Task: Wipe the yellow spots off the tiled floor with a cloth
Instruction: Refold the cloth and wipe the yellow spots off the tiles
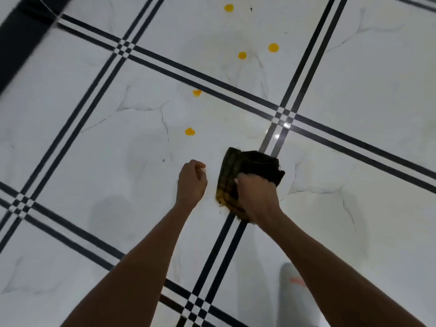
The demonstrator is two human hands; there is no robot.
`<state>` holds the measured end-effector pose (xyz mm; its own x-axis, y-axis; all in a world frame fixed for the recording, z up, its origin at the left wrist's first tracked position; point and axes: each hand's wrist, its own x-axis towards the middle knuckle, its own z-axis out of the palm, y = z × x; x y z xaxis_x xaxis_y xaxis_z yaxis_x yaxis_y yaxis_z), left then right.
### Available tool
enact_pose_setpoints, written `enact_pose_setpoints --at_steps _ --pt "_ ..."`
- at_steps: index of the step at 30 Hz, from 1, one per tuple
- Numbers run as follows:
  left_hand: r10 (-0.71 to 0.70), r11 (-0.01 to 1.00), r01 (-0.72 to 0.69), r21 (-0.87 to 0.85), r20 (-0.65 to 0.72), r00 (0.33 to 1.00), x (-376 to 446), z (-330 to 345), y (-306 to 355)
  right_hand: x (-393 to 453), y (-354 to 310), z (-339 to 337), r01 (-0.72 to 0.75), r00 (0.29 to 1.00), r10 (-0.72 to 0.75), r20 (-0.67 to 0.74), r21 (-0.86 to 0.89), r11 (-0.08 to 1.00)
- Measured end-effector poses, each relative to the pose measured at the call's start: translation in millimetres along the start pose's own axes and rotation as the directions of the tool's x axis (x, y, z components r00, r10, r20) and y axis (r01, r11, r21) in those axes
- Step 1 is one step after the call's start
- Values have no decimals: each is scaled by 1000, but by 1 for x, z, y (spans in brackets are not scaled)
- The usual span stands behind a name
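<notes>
Your right hand gripped the bunched dark cloth above the tiled floor; left hand loosely curled, empty. Five yellow spots lay ahead.

The floor is tile with a white marble look, thin grey veins and black stripes; it is smooth and glossy, with a bright glint at the stripe crossing at 3 o'clock from centre. The yellow spots at 12 o'clock look wet, smooth and opaque. The cloth is dark woven fabric, matt and crumpled, with yellowish stains along its edge at 9 o'clock. The right hand gripping it is bare skin.
</notes>
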<state>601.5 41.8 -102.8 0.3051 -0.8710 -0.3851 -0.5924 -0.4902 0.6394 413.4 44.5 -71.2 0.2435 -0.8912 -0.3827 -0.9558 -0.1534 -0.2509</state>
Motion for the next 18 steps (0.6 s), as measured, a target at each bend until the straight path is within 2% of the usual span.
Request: enact_pose_setpoints --at_steps 2,3,6,9,12,16,18 --pt "105 990 -96 100 -86 991 12 -1 -11 17 17 17 18 985 -14 -173 25 1000" --pt "173 975 -150 166 -131 976 19 -1 -17 25 22 28 29 979 -24 -203 19 999" --pt "349 886 -241 395 -229 909 41 -2 -30 36 25 55 80 978 -76 -193 11 997" --pt "475 809 -283 515 -291 830 53 -3 -48 35 31 69 125 963 -141 -230 -82 989" --pt "533 763 -310 568 -281 798 63 -7 -64 58 46 60 132 954 -156 -256 -111 985" --pt "551 771 -358 527 -268 790 69 -5 -69 117 39 40 -76 940 51 -338 -59 995" --pt "532 786 -353 507 -267 803 69 -4 -70 129 17 40 -43 949 22 -314 -61 997"
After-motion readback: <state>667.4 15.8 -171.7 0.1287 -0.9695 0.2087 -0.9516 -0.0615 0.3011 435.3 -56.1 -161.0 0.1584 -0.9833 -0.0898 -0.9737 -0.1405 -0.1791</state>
